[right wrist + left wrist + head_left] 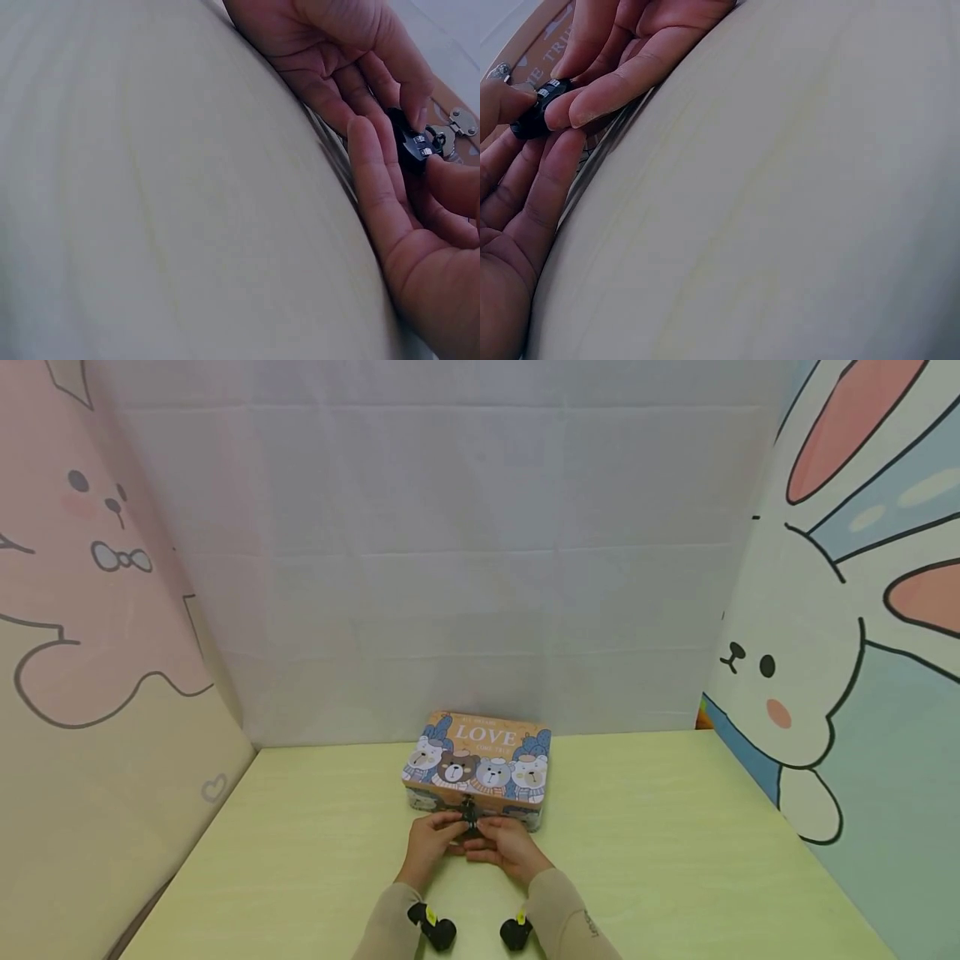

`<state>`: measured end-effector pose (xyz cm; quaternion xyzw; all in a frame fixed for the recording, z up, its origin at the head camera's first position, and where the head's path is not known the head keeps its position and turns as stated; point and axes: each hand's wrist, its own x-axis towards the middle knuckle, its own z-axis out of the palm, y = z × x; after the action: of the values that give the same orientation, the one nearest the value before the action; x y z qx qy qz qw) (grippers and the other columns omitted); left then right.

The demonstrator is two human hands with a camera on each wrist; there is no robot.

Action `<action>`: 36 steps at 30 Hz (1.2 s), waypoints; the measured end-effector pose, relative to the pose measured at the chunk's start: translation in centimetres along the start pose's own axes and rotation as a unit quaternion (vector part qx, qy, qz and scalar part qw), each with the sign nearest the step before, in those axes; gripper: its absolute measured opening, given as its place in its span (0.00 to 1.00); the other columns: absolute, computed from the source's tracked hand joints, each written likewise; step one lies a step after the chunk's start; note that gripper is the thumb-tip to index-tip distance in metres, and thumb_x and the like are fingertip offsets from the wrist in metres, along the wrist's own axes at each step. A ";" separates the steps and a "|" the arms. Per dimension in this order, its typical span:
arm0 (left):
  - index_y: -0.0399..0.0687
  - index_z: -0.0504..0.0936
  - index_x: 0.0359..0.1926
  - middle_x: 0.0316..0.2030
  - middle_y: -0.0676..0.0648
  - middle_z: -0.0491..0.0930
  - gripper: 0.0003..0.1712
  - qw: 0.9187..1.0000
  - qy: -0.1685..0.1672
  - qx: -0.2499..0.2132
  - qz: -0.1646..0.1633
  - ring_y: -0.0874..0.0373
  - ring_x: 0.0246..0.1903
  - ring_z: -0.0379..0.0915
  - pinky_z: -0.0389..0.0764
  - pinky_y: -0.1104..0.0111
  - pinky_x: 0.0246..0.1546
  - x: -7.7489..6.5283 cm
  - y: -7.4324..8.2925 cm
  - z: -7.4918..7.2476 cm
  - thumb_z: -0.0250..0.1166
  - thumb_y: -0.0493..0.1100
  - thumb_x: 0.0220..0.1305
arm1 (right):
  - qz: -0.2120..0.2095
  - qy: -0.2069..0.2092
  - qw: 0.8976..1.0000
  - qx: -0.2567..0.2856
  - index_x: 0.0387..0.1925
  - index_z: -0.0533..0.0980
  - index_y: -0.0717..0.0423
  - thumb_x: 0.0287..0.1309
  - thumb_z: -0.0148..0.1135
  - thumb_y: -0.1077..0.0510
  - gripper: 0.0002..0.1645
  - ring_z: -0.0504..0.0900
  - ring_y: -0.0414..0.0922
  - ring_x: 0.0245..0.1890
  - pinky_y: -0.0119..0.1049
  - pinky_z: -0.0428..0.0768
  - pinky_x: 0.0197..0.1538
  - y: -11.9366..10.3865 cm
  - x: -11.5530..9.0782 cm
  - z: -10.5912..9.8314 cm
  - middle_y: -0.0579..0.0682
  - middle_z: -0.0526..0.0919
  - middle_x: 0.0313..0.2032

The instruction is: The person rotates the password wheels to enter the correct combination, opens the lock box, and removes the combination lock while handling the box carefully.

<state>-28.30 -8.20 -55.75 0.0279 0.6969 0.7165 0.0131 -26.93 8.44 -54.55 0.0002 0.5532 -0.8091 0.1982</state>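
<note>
A rectangular tin box with cartoon bears and the word LOVE on its lid stands closed, its front facing me. A small black combination padlock with number dials hangs at the metal clasp on the front of the box. My left hand pinches the padlock from the left with thumb and fingers. From the right, my right hand grips the other side, its thumb by the dials. In the left wrist view the fingers of both hands surround the padlock and partly cover it.
The box rests on a pale yellow-green table near its back edge. Behind it hangs a white cloth, with cartoon-printed panels at the sides. Small black devices sit at both wrists.
</note>
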 end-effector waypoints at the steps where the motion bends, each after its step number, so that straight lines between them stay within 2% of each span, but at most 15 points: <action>1: 0.18 0.80 0.44 0.33 0.39 0.86 0.14 1.000 -0.001 0.000 0.000 0.59 0.26 0.82 0.86 0.67 0.24 0.0 0.0 0.0 0.66 0.28 0.60 | 0.001 0.000 1.000 0.000 0.60 0.62 0.81 0.76 0.44 0.66 0.21 0.85 0.45 0.36 0.45 0.86 0.48 0.0 0.0 0.0 0.59 0.82 0.40; 3: 0.17 0.79 0.44 0.33 0.40 0.85 0.14 1.000 -0.004 -0.003 -0.002 0.57 0.27 0.82 0.87 0.66 0.24 -0.4 0.7 0.0 0.66 0.28 0.61 | 0.002 0.000 1.000 0.002 0.61 0.62 0.81 0.76 0.43 0.66 0.22 0.85 0.44 0.35 0.45 0.86 0.48 0.0 -0.1 0.0 0.60 0.82 0.41; 8: 0.18 0.79 0.46 0.35 0.42 0.85 0.15 1.000 -0.002 -0.017 -0.015 0.57 0.29 0.82 0.87 0.64 0.26 -0.7 1.0 -0.2 0.62 0.29 0.63 | 0.006 0.001 1.000 0.001 0.62 0.61 0.81 0.76 0.44 0.66 0.23 0.85 0.44 0.35 0.43 0.86 0.48 0.0 -0.2 0.0 0.64 0.81 0.44; 11: 0.19 0.80 0.46 0.35 0.43 0.85 0.15 0.999 0.006 -0.024 -0.021 0.59 0.28 0.81 0.87 0.65 0.26 -0.3 0.0 -0.3 0.62 0.29 0.61 | 0.007 0.003 1.000 0.000 0.63 0.61 0.81 0.76 0.45 0.65 0.23 0.85 0.44 0.35 0.42 0.86 0.48 0.0 -0.3 0.1 0.64 0.80 0.44; 19: 0.19 0.80 0.47 0.36 0.41 0.85 0.17 0.999 0.003 -0.035 -0.025 0.59 0.28 0.81 0.87 0.64 0.27 -0.3 0.1 -0.2 0.64 0.27 0.56 | 0.005 0.008 1.000 0.004 0.61 0.63 0.81 0.75 0.46 0.66 0.22 0.85 0.44 0.35 0.43 0.86 0.47 0.1 -0.2 0.0 0.59 0.82 0.39; 28: 0.19 0.80 0.47 0.34 0.43 0.85 0.18 0.999 -0.006 -0.030 -0.021 0.59 0.29 0.81 0.87 0.64 0.27 -0.2 0.0 -0.2 0.67 0.27 0.55 | 0.001 0.007 1.000 0.003 0.59 0.64 0.81 0.75 0.45 0.66 0.20 0.85 0.45 0.35 0.45 0.86 0.48 0.0 -0.1 0.1 0.58 0.82 0.38; 36: 0.17 0.79 0.46 0.36 0.41 0.85 0.17 0.999 -0.009 -0.033 0.000 0.60 0.29 0.82 0.87 0.65 0.27 -0.1 -0.2 -0.2 0.66 0.27 0.57 | -0.003 0.003 1.000 0.002 0.59 0.64 0.81 0.75 0.45 0.65 0.20 0.85 0.45 0.36 0.46 0.86 0.49 -0.1 -0.1 0.1 0.59 0.82 0.41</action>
<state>-28.24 -8.37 -56.00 0.0338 0.6728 0.7388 0.0209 -26.88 8.42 -54.41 0.0012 0.5522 -0.8107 0.1945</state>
